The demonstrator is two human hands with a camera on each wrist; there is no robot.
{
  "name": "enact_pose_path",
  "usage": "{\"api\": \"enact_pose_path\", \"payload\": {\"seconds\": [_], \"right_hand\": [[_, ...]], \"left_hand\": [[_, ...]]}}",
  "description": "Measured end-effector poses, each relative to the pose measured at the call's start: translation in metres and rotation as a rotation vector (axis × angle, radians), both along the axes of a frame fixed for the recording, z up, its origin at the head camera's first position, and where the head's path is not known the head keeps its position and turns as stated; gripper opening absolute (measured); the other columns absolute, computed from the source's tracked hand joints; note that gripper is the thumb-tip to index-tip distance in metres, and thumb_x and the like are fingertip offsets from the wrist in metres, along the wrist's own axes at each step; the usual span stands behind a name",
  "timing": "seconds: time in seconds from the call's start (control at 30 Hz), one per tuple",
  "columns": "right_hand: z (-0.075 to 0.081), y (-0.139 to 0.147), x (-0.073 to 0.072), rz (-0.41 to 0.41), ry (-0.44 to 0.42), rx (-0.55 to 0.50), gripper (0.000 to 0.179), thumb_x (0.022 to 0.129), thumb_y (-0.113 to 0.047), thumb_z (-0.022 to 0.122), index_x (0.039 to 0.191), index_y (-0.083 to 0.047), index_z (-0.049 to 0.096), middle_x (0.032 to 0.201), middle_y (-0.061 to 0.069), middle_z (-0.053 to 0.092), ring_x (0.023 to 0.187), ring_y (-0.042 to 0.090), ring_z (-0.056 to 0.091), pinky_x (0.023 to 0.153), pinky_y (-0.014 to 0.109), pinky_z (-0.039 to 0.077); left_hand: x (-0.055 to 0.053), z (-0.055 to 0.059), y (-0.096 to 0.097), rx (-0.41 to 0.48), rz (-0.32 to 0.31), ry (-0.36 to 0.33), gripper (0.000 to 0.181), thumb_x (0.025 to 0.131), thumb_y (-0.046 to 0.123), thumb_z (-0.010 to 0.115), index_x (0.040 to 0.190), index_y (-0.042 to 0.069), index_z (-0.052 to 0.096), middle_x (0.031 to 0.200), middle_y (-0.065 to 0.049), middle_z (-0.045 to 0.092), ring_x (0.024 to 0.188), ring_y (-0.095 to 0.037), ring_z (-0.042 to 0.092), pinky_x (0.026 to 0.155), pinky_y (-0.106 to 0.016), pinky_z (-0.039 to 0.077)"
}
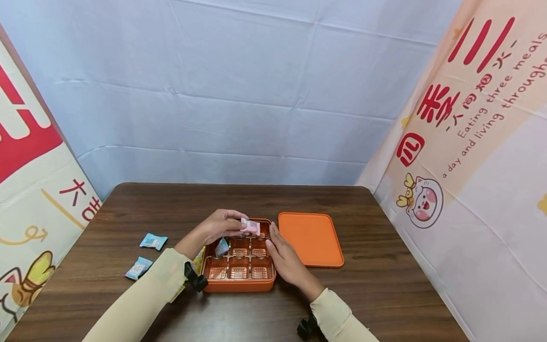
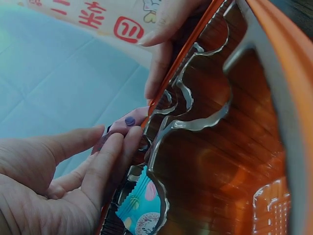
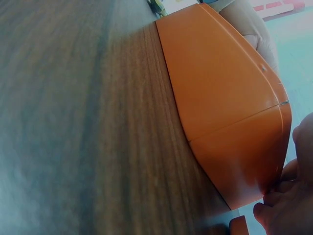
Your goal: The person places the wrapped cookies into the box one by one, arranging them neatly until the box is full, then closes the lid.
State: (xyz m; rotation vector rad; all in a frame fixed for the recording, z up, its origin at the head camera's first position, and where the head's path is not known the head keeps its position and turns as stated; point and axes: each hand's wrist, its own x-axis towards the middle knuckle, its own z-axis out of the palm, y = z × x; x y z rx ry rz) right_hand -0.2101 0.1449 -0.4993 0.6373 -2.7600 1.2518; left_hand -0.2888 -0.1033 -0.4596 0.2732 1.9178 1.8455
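An orange box (image 1: 239, 286) with a divided, shiny copper-coloured insert stands on the table. Above its far compartments my left hand (image 1: 220, 224) pinches a pink wrapped candy (image 1: 250, 226) between thumb and fingers. The left wrist view shows the same pink candy (image 2: 128, 121) at the fingertips, beside the box's rim. A blue wrapped candy (image 1: 222, 247) sits in a left compartment of the middle row. My right hand (image 1: 291, 262) rests against the box's right side, fingers extended along it. In the right wrist view, the hand (image 3: 293, 196) is partly cut off near the box's corner.
The flat orange lid (image 1: 311, 240) lies right of the box. Two blue wrapped candies (image 1: 153, 241) lie on the wooden table (image 1: 363, 285) at the left. A yellow package (image 1: 198, 260), mostly hidden by my left sleeve, is beside the box. Cloth backdrops surround the table.
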Motion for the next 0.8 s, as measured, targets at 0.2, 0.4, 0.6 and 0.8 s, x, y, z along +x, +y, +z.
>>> {"api": "enact_pose_path", "payload": {"seconds": [0.2,0.4,0.6,0.8], "right_hand": [[0.0001,0.0001,0.0002,-0.005,-0.012,0.003,0.058,0.112,-0.032,0.037,0.161,-0.005,0.020,0.167,0.001,0.010,0.152,0.022,0.018,0.122,0.048,0.022],[-0.0010,-0.0001,0.0000,-0.006,-0.008,0.002,0.058,0.112,-0.032,0.037,0.161,-0.006,0.020,0.167,0.001,0.010,0.152,0.022,0.018,0.122,0.048,0.022],[-0.0002,-0.0003,-0.0001,-0.001,-0.012,-0.006,0.058,0.112,-0.032,0.038,0.161,-0.006,0.020,0.167,0.001,0.011,0.152,0.022,0.018,0.122,0.049,0.022],[0.0001,-0.0007,-0.0003,0.000,-0.006,0.000,0.059,0.112,-0.033,0.037,0.161,-0.005,0.020,0.167,0.002,0.010,0.152,0.023,0.018,0.123,0.048,0.021]], "left_hand": [[0.0004,-0.0011,0.0011,0.008,-0.007,-0.006,0.036,0.100,0.003,0.063,0.133,-0.009,0.057,0.119,-0.021,0.065,0.104,-0.026,0.070,0.093,-0.038,0.057],[0.0014,0.0002,0.0019,0.006,0.004,-0.016,0.034,0.100,0.003,0.063,0.132,-0.006,0.059,0.117,-0.021,0.065,0.103,-0.027,0.071,0.092,-0.038,0.058],[0.0009,-0.0021,0.0012,0.006,-0.007,-0.013,0.034,0.099,0.003,0.064,0.132,-0.006,0.060,0.117,-0.019,0.066,0.104,-0.026,0.070,0.092,-0.038,0.058],[-0.0002,-0.0028,0.0002,0.013,-0.027,0.000,0.035,0.098,0.000,0.064,0.132,-0.008,0.059,0.116,-0.020,0.065,0.104,-0.027,0.070,0.093,-0.040,0.057]]}}
